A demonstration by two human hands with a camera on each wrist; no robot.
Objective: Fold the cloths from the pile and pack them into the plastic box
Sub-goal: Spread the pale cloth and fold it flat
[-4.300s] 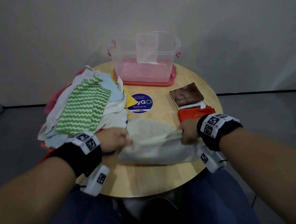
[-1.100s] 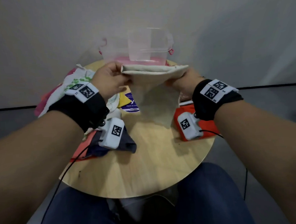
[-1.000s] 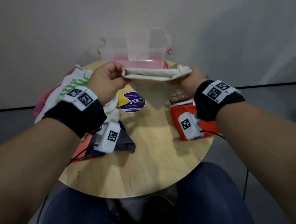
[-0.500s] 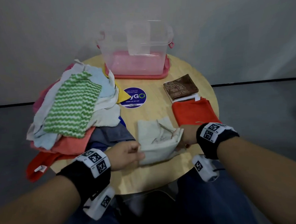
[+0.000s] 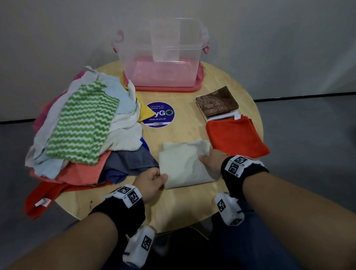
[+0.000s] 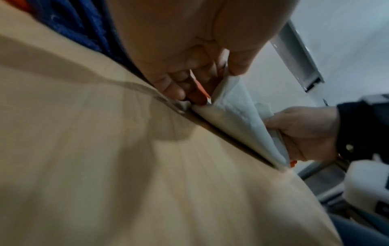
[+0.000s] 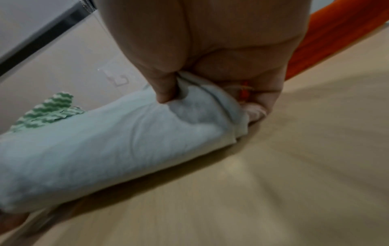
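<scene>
Folding is the step in hand: one cream cloth point(image 5: 184, 163) lies part-folded on the round wooden table point(image 5: 187, 208), near the front edge, between the unfolded pile point(image 5: 84, 131) on the left and the folded cloths on the right. Pile is large and loose, spilling over the left rim of the table, a red piece hanging off the near-left edge. Plastic box point(image 5: 163, 59) stands open at the far side, on its pink lid; nothing seems packed in it yet, judging by the clear walls. Folded orange cloth point(image 5: 235, 136) sits just beside the cream one, its near corner overhanging the right rim; a folded brown patterned cloth point(image 5: 216, 101) lies behind it. Left hand point(image 5: 150, 183) pinches the cream cloth's near-left corner, fingers point(image 6: 170, 86) curled down against the table. Right hand point(image 5: 210, 164) grips the right edge, thumb pressed into bunched layers, fingers point(image 7: 255, 110) tucked underneath. Judgement: the next move calls for one more fold or a flattening, keeping the corners matched, since the top layer looks rumpled and the right edge is bunched. Open room: bare wood ahead of the cloth up to the round blue sticker point(image 5: 158, 114), and a clear lane from there to the box. Little room toward the front edge; the orange cloth crowds the right.
</scene>
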